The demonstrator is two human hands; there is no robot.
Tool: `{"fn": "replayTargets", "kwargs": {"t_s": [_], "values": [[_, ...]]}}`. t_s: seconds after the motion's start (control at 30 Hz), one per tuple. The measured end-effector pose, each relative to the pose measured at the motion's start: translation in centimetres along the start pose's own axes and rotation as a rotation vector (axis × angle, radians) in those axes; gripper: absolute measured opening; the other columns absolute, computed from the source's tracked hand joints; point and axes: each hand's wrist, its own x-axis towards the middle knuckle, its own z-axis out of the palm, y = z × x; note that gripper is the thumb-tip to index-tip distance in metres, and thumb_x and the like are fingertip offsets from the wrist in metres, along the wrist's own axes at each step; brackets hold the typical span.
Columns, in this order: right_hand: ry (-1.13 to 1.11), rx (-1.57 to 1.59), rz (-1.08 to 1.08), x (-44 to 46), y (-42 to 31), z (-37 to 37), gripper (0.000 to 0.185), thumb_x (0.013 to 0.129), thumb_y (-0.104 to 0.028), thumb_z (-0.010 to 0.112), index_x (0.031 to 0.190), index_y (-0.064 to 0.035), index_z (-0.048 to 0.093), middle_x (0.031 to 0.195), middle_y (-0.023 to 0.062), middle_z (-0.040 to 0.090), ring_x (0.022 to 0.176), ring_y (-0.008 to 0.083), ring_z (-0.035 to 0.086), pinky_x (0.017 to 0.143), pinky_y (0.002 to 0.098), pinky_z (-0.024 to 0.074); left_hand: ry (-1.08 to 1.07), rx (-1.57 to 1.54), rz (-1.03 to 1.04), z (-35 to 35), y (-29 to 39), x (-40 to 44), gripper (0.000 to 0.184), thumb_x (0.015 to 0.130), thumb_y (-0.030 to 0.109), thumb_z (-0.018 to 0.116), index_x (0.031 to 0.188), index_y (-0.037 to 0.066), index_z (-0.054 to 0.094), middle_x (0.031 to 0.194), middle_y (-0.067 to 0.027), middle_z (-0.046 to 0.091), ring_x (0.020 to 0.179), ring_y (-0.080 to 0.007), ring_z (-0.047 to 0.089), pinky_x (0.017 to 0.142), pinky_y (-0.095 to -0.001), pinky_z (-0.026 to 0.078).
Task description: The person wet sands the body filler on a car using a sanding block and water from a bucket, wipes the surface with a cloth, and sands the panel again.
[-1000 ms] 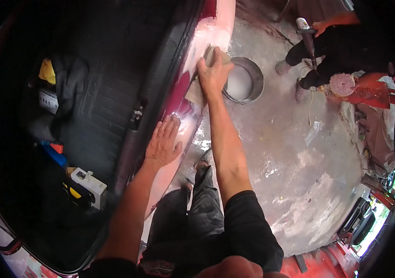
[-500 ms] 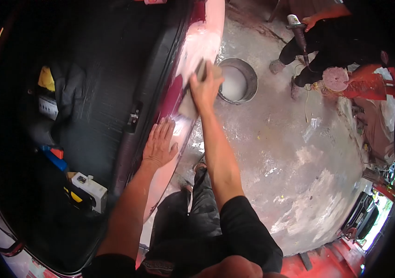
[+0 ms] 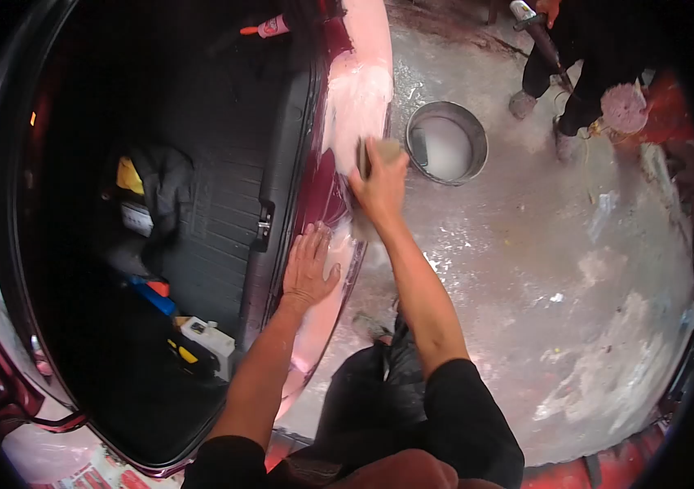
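Observation:
My right hand (image 3: 381, 186) is wrapped round a long grey-brown sanding block (image 3: 391, 150) and holds it against the outer edge of the car's rear bumper (image 3: 361, 90). The bumper is pinkish and wet-looking, with patches of dark red paint. Flat on the bumper's upper surface, nearer my body, lies my left hand (image 3: 309, 269), its fingers stretched out and nothing in it. The block's underside is hidden, and my hand covers its middle.
Left of the bumper is the open trunk (image 3: 224, 196), holding a dark cloth (image 3: 169, 175) and a white-and-black box (image 3: 204, 346). A bucket (image 3: 484, 155) of cloudy water stands on the concrete floor. At upper right another person holds a power tool (image 3: 541, 37).
My view has shifted, so the car and bucket appear further right. My right hand and the sanding block have slid along the bumper towards me. My left hand stays flat on the bumper.

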Motion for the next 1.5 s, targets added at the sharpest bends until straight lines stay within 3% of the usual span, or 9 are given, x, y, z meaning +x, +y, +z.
{"fn": "replayTargets", "kwargs": {"t_s": [0.23, 0.33, 0.5, 0.53, 0.73, 1.03, 1.17, 1.27, 1.5], "values": [[-0.257, 0.389, 0.252, -14.6, 23.1, -7.1, 0.074, 0.081, -0.026, 0.076, 0.151, -0.0121, 0.055, 0.146, 0.0264, 0.055, 0.136, 0.0402, 0.053, 0.115, 0.0448, 0.0447, -0.069, -0.004, -0.044, -0.7, 1.2, 0.5, 0.087, 0.092, 0.035, 0.064, 0.161, -0.005, 0.028, 0.168, -0.0256, 0.027, 0.157, -0.0422, 0.022, 0.128, -0.0547, 0.015], [-0.229, 0.790, 0.870, -25.8, 38.1, -11.7, 0.059, 0.096, -0.023, 0.067, 0.148, 0.0002, 0.054, 0.134, 0.0127, 0.065, 0.117, 0.0193, 0.062, 0.099, 0.0356, 0.0511, -0.101, 0.073, -0.039, -0.8, 2.6, 4.0, 0.092, 0.097, 0.045, 0.057, 0.161, -0.011, 0.021, 0.170, -0.0296, 0.016, 0.159, -0.0470, 0.012, 0.127, -0.0614, 0.008], [-0.595, 0.084, 1.319, -47.3, 47.2, -25.1, 0.065, 0.100, -0.045, 0.051, 0.131, 0.0122, 0.062, 0.123, 0.0319, 0.069, 0.113, 0.0411, 0.069, 0.095, 0.0490, 0.0558, 0.029, 0.178, -0.021, 0.1, 3.4, 19.8, 0.095, 0.101, 0.052, 0.050, 0.162, -0.011, 0.015, 0.172, -0.0291, 0.007, 0.161, -0.0425, 0.002, 0.126, -0.0649, 0.002], [-0.806, -0.340, 1.039, -56.0, 53.9, -24.9, 0.068, 0.097, -0.046, 0.054, 0.129, 0.0130, 0.063, 0.126, 0.0337, 0.068, 0.116, 0.0415, 0.069, 0.096, 0.0482, 0.0556, 0.062, 0.191, -0.040, 0.3, 3.6, 23.0, 0.095, 0.101, 0.052, 0.050, 0.163, -0.011, 0.013, 0.172, -0.0290, 0.006, 0.161, -0.0422, 0.001, 0.126, -0.0638, 0.001], [-0.440, 0.025, 1.459, -58.5, 44.7, -29.2, 0.064, 0.080, -0.029, 0.070, 0.130, 0.0114, 0.065, 0.124, 0.0277, 0.071, 0.115, 0.0368, 0.069, 0.102, 0.0423, 0.0524, 0.228, 0.190, -0.010, 0.8, 3.9, 34.4, 0.094, 0.101, 0.054, 0.051, 0.161, -0.011, 0.020, 0.171, -0.0314, 0.011, 0.161, -0.0431, 0.006, 0.128, -0.0598, 0.005], [-0.257, 0.284, 1.002, -51.2, 42.8, -22.0, 0.070, 0.088, -0.021, 0.071, 0.146, 0.0111, 0.050, 0.139, 0.0258, 0.063, 0.130, 0.0325, 0.060, 0.111, 0.0383, 0.0463, 0.040, 0.187, 0.006, 1.1, 5.4, 21.0, 0.092, 0.100, 0.046, 0.053, 0.162, -0.011, 0.016, 0.172, -0.0308, 0.008, 0.161, -0.0450, 0.004, 0.128, -0.0593, 0.005], [0.082, 0.534, 0.964, -41.9, 37.2, -22.6, 0.061, 0.096, -0.014, 0.064, 0.153, -0.0021, 0.049, 0.122, 0.0136, 0.068, 0.104, 0.0227, 0.065, 0.095, 0.0336, 0.0533, -0.043, 0.157, 0.028, 1.0, 6.2, 13.3, 0.092, 0.100, 0.044, 0.055, 0.162, -0.012, 0.015, 0.172, -0.0306, 0.008, 0.160, -0.0454, 0.003, 0.128, -0.0603, 0.005], [0.179, 0.885, 0.996, -36.7, 34.9, -22.6, 0.065, 0.098, -0.029, 0.065, 0.159, -0.0188, 0.044, 0.121, 0.0111, 0.062, 0.083, 0.0229, 0.069, 0.067, 0.0370, 0.0607, -0.098, 0.157, 0.032, 0.7, 6.5, 9.0, 0.092, 0.100, 0.043, 0.056, 0.161, -0.012, 0.015, 0.172, -0.0298, 0.009, 0.161, -0.0446, 0.004, 0.128, -0.0606, 0.005], [0.202, 1.494, 1.001, -26.2, 22.5, -15.0, 0.074, 0.091, -0.032, 0.071, 0.152, -0.0161, 0.033, 0.118, 0.0189, 0.059, 0.102, 0.0414, 0.068, 0.082, 0.0552, 0.0613, -0.075, -0.324, 0.071, 0.7, 9.2, 2.4, 0.079, 0.100, 0.033, 0.063, 0.158, -0.010, 0.030, 0.162, -0.0313, 0.033, 0.152, -0.0462, 0.028, 0.125, -0.0555, 0.022]]}}
